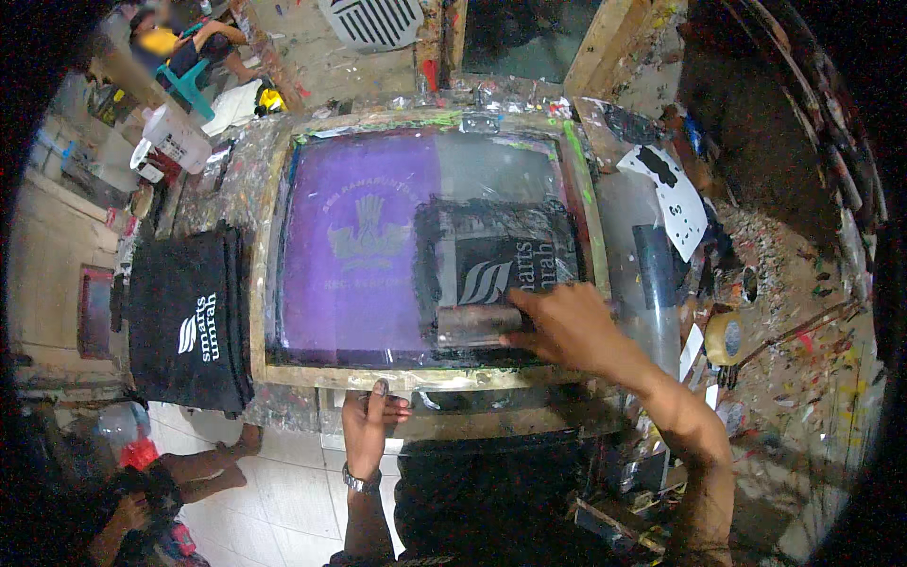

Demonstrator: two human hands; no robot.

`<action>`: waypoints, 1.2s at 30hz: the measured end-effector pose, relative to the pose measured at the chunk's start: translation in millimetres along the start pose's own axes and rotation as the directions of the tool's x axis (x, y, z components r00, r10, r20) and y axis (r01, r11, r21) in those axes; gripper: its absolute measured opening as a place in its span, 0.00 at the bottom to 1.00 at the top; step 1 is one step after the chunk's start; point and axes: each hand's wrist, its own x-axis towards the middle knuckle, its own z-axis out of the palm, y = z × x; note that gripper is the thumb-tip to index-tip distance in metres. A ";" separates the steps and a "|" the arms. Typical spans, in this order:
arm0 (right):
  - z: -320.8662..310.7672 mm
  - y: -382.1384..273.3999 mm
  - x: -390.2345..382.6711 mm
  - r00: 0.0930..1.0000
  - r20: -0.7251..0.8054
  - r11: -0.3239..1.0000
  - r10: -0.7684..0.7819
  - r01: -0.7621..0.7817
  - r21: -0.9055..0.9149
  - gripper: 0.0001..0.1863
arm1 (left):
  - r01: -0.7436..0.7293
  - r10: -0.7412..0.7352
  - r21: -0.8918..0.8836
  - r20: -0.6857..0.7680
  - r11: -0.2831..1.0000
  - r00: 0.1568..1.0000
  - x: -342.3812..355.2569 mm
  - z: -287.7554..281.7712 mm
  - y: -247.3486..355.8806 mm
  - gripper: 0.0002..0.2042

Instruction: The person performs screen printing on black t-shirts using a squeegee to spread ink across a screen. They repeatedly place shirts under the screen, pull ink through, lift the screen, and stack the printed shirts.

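Note:
A wooden-framed printing screen lies across the bench, its left half purple with a pale emblem. Dark ink borders a design with white lettering on the right half. My right hand grips a squeegee low on that half, fingers curled over it. At the screen's near wooden edge, my left hand, with a watch at the wrist, has its thumb up against the frame and its fingers curled. Left of the screen, a stack of black fabric shows a white printed logo.
Plastic containers stand back left. A tape roll and spotted white sheet lie right on the paint-stained bench. One person sits on a teal chair at top left; another's legs show lower left.

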 end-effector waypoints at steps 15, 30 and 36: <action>-3.4 60.5 96.4 0.964 -0.266 0.980 0.001 -0.053 -0.190 0.22 | -0.023 0.028 -0.051 0.090 0.998 0.996 5.9 -4.7 -2.0 0.23; 49.6 11.3 8.8 0.980 -0.198 0.995 -0.009 -0.011 -0.101 0.24 | 0.074 -0.080 -0.057 -0.106 0.996 0.991 -8.6 1.7 -0.5 0.22; 73.4 -14.3 -37.5 0.956 -0.285 0.984 -0.061 0.010 -0.179 0.26 | -0.039 0.034 -0.081 -0.069 0.996 0.997 -2.1 4.4 3.6 0.23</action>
